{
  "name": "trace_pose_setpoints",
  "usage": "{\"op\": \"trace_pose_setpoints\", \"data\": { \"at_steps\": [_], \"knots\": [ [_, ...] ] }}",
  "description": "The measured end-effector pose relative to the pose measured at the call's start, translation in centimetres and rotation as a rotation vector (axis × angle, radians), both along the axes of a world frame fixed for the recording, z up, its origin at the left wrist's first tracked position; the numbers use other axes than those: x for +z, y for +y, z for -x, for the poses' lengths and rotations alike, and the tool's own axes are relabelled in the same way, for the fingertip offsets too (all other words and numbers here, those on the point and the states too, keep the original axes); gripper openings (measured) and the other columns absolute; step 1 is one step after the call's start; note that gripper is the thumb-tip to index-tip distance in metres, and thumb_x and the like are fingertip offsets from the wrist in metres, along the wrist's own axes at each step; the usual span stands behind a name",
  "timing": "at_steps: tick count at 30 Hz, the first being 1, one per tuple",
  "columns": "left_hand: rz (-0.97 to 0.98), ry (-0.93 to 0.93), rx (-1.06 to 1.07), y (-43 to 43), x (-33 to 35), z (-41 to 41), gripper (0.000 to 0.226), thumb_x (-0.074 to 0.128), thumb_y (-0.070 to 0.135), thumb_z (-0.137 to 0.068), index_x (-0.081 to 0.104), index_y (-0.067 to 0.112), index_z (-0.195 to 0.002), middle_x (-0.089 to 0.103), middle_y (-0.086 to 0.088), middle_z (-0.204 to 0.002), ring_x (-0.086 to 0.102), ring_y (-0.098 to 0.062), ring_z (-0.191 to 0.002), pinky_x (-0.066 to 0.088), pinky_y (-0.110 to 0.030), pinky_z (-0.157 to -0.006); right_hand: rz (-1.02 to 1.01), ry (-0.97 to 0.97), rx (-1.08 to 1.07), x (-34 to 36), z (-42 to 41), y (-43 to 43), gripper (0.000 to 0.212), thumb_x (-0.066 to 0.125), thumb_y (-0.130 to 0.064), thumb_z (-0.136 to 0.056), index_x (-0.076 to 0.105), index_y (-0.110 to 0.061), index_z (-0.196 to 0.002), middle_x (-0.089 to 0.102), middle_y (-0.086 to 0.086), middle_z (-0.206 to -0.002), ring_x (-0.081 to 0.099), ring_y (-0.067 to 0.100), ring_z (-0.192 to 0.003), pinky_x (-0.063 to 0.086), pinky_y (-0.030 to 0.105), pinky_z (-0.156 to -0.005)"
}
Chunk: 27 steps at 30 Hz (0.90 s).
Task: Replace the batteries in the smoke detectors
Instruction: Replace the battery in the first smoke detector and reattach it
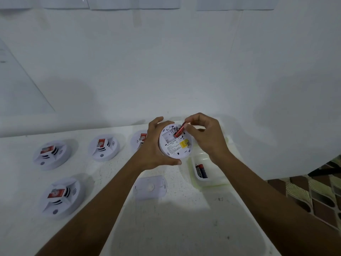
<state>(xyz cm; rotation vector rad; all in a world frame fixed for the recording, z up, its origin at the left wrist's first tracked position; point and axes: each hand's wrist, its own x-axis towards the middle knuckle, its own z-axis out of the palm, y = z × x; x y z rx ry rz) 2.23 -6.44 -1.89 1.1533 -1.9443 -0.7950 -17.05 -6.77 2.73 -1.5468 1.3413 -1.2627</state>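
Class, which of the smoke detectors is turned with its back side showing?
The smoke detector held in the left hand: its labelled back and battery bay show, while those on the table lie face up.

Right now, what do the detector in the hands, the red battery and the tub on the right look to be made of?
Detector: white moulded plastic, matte, with printed labels. Battery: probably metal under a glossy red wrap, which shows a slight sheen. Tub: translucent, whitish plastic, since its walls glow pale; it holds more batteries. The left hand grips the detector and the right hand pinches the battery.

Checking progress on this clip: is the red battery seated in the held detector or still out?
Out: the red battery is tilted, pinched by the right hand above the detector.
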Motion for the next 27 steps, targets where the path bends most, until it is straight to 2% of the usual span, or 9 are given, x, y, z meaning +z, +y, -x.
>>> {"op": "trace_pose_setpoints", "data": {
  "at_steps": [3,6,8,11,16,19,21,24,27],
  "knots": [
    [0.021,0.009,-0.016,0.4,-0.1,0.1,0.097,0.086,0.051,-0.047,0.033,0.044,-0.128,0.021,0.011,-0.145,0.022,0.01,-0.131,0.018,0.002,-0.104,-0.034,-0.056,0.03,-0.3,-0.5,0.8,0.007,0.074,-0.011,-0.085,0.071,-0.018,-0.086,0.072,-0.007,-0.097,0.07,0.015,-0.093,0.058,0.039,-0.084],
    [0.024,0.046,-0.01,0.9,0.1,0.4,0.096,0.076,0.072,-0.047,0.035,0.041,-0.127,0.022,0.01,-0.145,0.028,0.002,-0.133,0.019,-0.002,-0.107,0.014,-0.012,0.033,-0.5,-1.3,1.7,0.004,0.072,-0.014,-0.087,0.071,-0.018,-0.088,0.073,-0.005,-0.094,0.071,0.018,-0.085,0.059,0.045,-0.08],
    [0.024,0.082,-0.003,1.1,0.3,0.4,0.098,0.07,0.084,-0.046,0.036,0.042,-0.127,0.025,0.004,-0.148,0.03,-0.008,-0.136,0.023,-0.011,-0.111,0.079,-0.016,0.02,-0.5,-1.5,2.1,0.003,0.07,-0.014,-0.088,0.07,-0.016,-0.091,0.073,-0.004,-0.093,0.071,0.016,-0.084,0.059,0.042,-0.078],
    [0.032,0.096,-0.015,1.3,0.8,0.3,0.099,0.07,0.084,-0.046,0.035,0.043,-0.129,0.026,0.0,-0.149,0.031,-0.018,-0.138,0.028,-0.021,-0.113,0.144,-0.07,0.006,-0.7,-1.8,2.5,0.004,0.07,-0.01,-0.089,0.072,-0.012,-0.092,0.074,-0.003,-0.096,0.072,0.012,-0.087,0.06,0.037,-0.079],
    [-0.032,0.131,-0.046,1.6,1.9,0.1,0.1,0.067,0.087,-0.046,0.039,0.032,-0.125,0.028,-0.011,-0.149,0.036,-0.013,-0.134,0.029,-0.004,-0.103,0.338,0.096,-0.002,-1.7,-1.5,2.4,0.011,0.072,-0.011,-0.086,0.075,-0.009,-0.096,0.069,-0.008,-0.105,0.064,-0.004,-0.096,0.057,0.023,-0.084],
    [0.009,0.102,-0.057,1.6,2.1,-0.1,0.097,0.074,0.077,-0.047,0.04,0.029,-0.123,0.029,-0.011,-0.147,0.033,0.017,-0.125,0.028,0.001,-0.097,0.471,0.232,0.05,-2.0,-0.9,2.2,0.019,0.069,-0.019,-0.087,0.075,-0.007,-0.101,0.071,-0.003,-0.108,0.065,0.002,-0.097,0.054,0.02,-0.087],
    [0.03,0.067,-0.054,1.6,2.2,-0.1,0.091,0.076,0.065,-0.048,0.04,0.028,-0.122,0.032,-0.009,-0.144,0.032,0.025,-0.12,0.026,0.004,-0.095,0.5,0.276,0.088,-2.2,-0.7,2.0,0.021,0.068,-0.019,-0.088,0.074,-0.006,-0.104,0.069,-0.005,-0.109,0.063,-0.003,-0.099,0.05,0.015,-0.088],
    [0.02,0.041,-0.043,1.1,1.9,-0.2,0.091,0.083,0.051,-0.051,0.04,0.021,-0.125,0.034,-0.006,-0.142,0.041,0.0,-0.126,0.024,0.006,-0.094,0.462,0.249,0.13,-2.6,-0.1,1.6,0.023,0.072,-0.013,-0.086,0.074,-0.005,-0.108,0.063,-0.009,-0.115,0.058,-0.015,-0.104,0.05,0.01,-0.086],
    [-0.01,0.012,-0.057,0.2,1.7,-0.8,0.1,0.087,0.044,-0.048,0.031,0.046,-0.131,0.024,0.009,-0.146,0.031,-0.015,-0.138,0.028,-0.008,-0.107,0.336,0.195,0.182,-2.0,0.7,0.4,0.022,0.07,-0.008,-0.087,0.074,-0.01,-0.109,0.068,-0.003,-0.115,0.065,-0.005,-0.1,0.054,0.014,-0.081]
  ]
}}
